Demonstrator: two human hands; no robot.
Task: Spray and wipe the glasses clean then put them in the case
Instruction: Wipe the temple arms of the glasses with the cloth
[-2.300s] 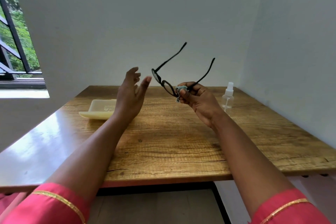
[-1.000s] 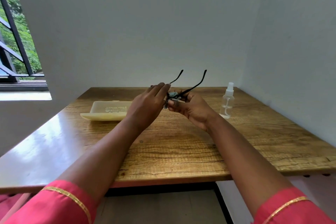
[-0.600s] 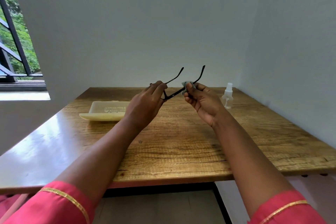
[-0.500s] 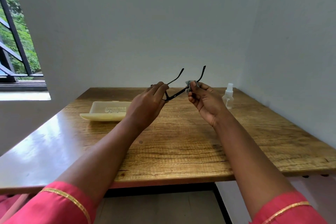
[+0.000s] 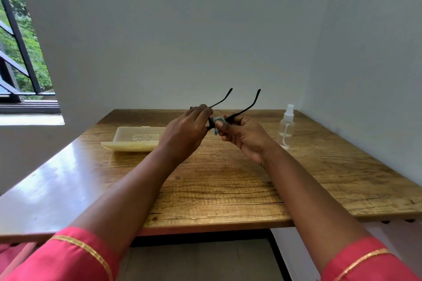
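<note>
Black-framed glasses [image 5: 242,107] are held above the desk [image 5: 228,180] between both hands, left hand [image 5: 185,134] closed on one end, right hand [image 5: 244,137] pinching a cloth [image 5: 217,121] against the other, temples pointing away, case [image 5: 137,139] nearer the left.

Wooden table [image 5: 228,185] with pronounced grain, its finish glossy enough to mirror window light along the left side. On it, left of the hands, a cream case [image 5: 137,140] of smooth, faintly translucent plastic (printed lettering on top); to their right, a clear plastic spray bottle [image 5: 286,129] with white nozzle. Glasses [image 5: 242,109]: thin black frame, slightly glossy. Cloth [image 5: 217,121]: soft, matt, pale grey-blue. Sleeve [image 5: 75,255]: pink fabric, gold-trimmed.
</note>
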